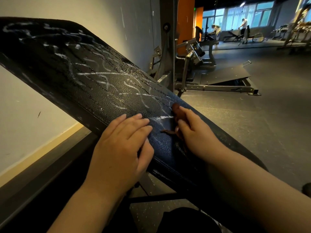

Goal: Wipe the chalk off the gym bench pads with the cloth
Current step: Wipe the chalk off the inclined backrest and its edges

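A black textured bench pad [94, 84] slopes from the upper left down to the lower right, covered in white chalk scribbles [117, 81]. My left hand [124, 142] lies flat on the pad's lower part with straight fingers. My right hand [193, 130] grips a small dark brown cloth [176, 109] bunched under its fingers and presses it against the pad next to a chalk streak [165, 117]. Most of the cloth is hidden under the hand.
A cream wall [25, 115] stands at the left behind the pad. A steel machine frame [168, 47] and a footplate [227, 76] stand behind the bench. Dark rubber floor [260, 123] stretches to the right; people and benches [242, 29] are far off by the windows.
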Available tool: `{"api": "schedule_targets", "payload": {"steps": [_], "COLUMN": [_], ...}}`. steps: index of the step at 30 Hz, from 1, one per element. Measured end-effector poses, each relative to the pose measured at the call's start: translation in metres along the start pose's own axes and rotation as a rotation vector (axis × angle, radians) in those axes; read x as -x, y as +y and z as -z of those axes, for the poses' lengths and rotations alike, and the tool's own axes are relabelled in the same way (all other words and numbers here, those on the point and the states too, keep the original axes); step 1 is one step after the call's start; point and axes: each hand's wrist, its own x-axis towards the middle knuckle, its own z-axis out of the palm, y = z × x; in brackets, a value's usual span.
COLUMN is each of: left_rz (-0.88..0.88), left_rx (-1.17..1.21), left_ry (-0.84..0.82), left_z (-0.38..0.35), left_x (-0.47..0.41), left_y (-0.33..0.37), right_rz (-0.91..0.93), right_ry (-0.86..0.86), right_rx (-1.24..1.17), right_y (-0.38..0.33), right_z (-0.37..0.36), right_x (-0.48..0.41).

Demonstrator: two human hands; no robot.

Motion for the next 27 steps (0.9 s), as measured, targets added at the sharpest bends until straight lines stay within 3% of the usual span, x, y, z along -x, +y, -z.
{"api": "schedule_targets", "payload": {"steps": [5, 7, 12, 18, 23, 27], "left_rz": [0.021, 0.027, 0.046, 0.048, 0.089, 0.159], "left_rx": [-0.02, -0.019, -0.009, -0.016, -0.015, -0.029], "left_ry": [0.005, 0.005, -0.009, -0.007, -0.004, -0.021], "left_z": [-0.003, -0.004, -0.004, -0.003, -0.005, -0.003], "left_x": [0.0, 0.001, 0.001, 0.001, 0.001, -0.005], "left_y": [0.003, 0.004, 0.006, 0.006, 0.01, 0.017], "right_rz": [0.27, 0.259, 0.056, 0.24, 0.026, 0.196], "right_ry": [-0.198, -0.281, -0.096, -0.255, -0.044, -0.056], "right_rx": [0.021, 0.068, 0.054, 0.07, 0.023, 0.043], "right_y": [-0.018, -0.012, -0.012, -0.011, -0.001, -0.012], "right_z": [-0.009, 0.002, 0.003, -0.004, -0.002, -0.018], "right_x": [0.034, 0.031, -0.008, 0.03, -0.001, 0.022]}}
